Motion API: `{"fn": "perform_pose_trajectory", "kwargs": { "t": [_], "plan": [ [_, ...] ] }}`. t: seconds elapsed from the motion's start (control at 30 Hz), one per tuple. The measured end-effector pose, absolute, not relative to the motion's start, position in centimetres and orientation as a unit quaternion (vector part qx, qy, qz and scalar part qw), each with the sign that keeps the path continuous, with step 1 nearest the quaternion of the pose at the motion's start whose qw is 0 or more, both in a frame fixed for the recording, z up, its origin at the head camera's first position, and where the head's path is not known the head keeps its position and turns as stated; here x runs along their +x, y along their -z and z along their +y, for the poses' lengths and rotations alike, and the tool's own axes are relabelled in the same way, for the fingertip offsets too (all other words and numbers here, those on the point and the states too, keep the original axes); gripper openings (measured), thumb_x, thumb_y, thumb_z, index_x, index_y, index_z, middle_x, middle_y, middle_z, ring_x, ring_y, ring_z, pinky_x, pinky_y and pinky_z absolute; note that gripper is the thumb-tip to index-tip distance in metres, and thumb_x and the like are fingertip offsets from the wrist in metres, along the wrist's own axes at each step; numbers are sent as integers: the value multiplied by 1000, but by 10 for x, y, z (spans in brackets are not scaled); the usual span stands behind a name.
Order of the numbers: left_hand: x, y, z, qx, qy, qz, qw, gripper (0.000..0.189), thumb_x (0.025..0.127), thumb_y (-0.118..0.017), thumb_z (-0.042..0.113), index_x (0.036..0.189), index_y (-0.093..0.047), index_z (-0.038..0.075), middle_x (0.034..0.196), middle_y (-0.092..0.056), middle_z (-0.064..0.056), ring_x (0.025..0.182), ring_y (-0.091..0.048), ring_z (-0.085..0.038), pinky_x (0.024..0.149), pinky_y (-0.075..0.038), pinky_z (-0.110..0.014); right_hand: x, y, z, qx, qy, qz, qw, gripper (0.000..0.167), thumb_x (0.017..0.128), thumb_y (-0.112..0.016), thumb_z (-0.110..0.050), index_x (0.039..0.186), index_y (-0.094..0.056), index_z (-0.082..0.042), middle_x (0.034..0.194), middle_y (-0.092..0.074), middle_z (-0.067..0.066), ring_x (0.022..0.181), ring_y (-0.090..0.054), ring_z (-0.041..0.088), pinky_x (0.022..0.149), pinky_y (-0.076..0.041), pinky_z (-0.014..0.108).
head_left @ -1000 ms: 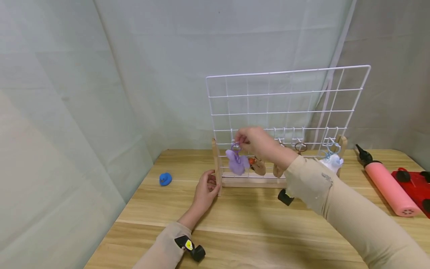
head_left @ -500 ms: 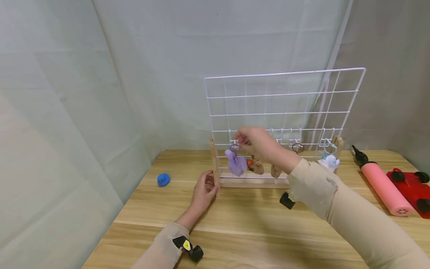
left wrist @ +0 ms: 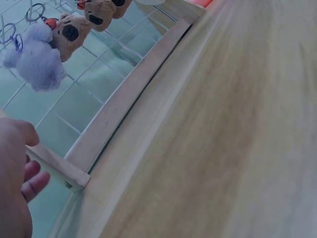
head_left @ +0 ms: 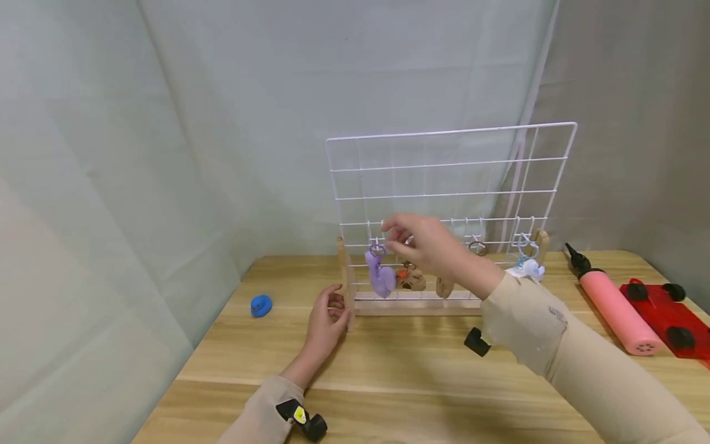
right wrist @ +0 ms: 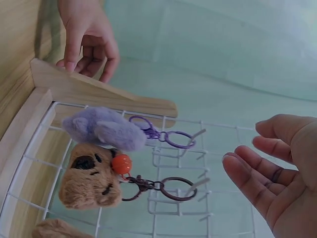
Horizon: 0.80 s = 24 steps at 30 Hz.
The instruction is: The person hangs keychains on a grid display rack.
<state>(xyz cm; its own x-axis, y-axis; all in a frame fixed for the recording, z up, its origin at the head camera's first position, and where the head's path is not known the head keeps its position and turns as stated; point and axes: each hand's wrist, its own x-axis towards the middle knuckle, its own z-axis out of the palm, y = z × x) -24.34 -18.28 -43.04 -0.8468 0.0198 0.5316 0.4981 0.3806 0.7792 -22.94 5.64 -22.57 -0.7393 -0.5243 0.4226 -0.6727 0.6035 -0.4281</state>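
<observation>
A purple plush keychain (head_left: 381,276) hangs by its ring from a hook on the white wire grid rack (head_left: 452,133). My right hand (head_left: 424,246) is just right of that ring, thumb and fingers apart and holding nothing; the right wrist view shows a gap between its fingertips and the hooks. Beside the purple one hangs a brown plush keychain (right wrist: 89,181) with an orange bell (right wrist: 122,164). At the rack's left end, my left hand (head_left: 324,324) grips the wooden side post (right wrist: 99,91) low down, thumb at its front edge.
Another brown plush (head_left: 444,287) and a white-and-blue plush keychain (head_left: 528,269) hang farther right. A blue rubber duck (head_left: 261,305) sits at left. On the right lie a pink hand pump (head_left: 618,311) and a red toy with black wheels (head_left: 662,314).
My right hand has let go of the purple keychain's ring and drawn slightly right; the keychain now hangs from the hook. The head view has shifted; my left hand stays at the post.
</observation>
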Motion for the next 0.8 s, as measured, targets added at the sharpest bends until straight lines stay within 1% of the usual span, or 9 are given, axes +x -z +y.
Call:
{"fn": "perform_pose_trajectory", "kwargs": {
  "t": [0.1,0.2,0.3,0.43,0.5,0.57,0.63,0.7,0.8],
  "plan": [
    [-243,428,-183,-170,520,-796,259,48,80,-67,-10,125,-51,-4,103,-60,-21,88,-60,-34,72,-58,-31,-226,224,59,345,-290,-883,134,25,92,-62,-14,115,-62,-3,94,-69,6,87,-66,19,79,-59,33],
    [-241,423,-182,-173,504,-795,289,45,80,-67,-10,122,-53,-4,102,-60,-20,86,-60,-33,72,-58,-30,-222,224,63,354,-286,-880,135,27,93,-62,-15,117,-62,-3,95,-68,6,87,-66,18,77,-59,32],
    [-238,418,-183,-179,478,-801,314,44,80,-67,-8,122,-54,-2,101,-58,-17,87,-59,-28,72,-57,-28,-217,225,69,354,-287,-880,132,33,93,-62,-17,123,-59,-5,99,-67,7,89,-66,19,78,-59,33],
    [-236,413,-184,-204,418,-810,357,46,78,-69,-6,121,-54,-2,100,-58,-17,87,-57,-25,71,-56,-31,-209,230,79,348,-288,-882,135,40,93,-62,-19,130,-54,-7,108,-65,10,95,-66,21,83,-58,38],
    [-235,410,-185,-218,386,-812,380,47,77,-71,-5,121,-54,-2,100,-57,-17,87,-57,-25,70,-56,-32,-206,233,84,357,-276,-880,149,41,93,-63,-18,130,-54,-6,111,-65,11,94,-65,21,81,-58,37],
    [-235,407,-185,-233,352,-813,400,48,76,-72,-3,120,-54,-3,100,-57,-17,88,-56,-24,70,-56,-33,-202,237,89,367,-260,-878,164,42,91,-65,-18,130,-54,-6,113,-65,10,88,-65,17,75,-58,33],
    [-234,403,-185,-246,322,-817,411,48,76,-73,0,120,-55,-3,101,-57,-16,89,-56,-24,72,-56,-34,-199,242,94,378,-236,-876,186,43,90,-67,-19,129,-55,-6,115,-65,8,88,-63,14,74,-57,32],
    [-232,399,-184,-262,292,-820,417,49,75,-75,2,119,-55,-4,103,-58,-16,92,-56,-26,75,-56,-36,-195,246,99,382,-215,-876,202,43,89,-69,-21,128,-56,-8,116,-65,5,88,-61,13,74,-56,32],
    [-229,393,-183,-287,249,-823,422,52,73,-78,7,118,-56,-2,107,-57,-17,96,-57,-29,81,-55,-40,-190,253,109,389,-185,-874,224,45,88,-70,-24,128,-56,-9,117,-64,6,97,-61,17,83,-56,39]
  ]
}}
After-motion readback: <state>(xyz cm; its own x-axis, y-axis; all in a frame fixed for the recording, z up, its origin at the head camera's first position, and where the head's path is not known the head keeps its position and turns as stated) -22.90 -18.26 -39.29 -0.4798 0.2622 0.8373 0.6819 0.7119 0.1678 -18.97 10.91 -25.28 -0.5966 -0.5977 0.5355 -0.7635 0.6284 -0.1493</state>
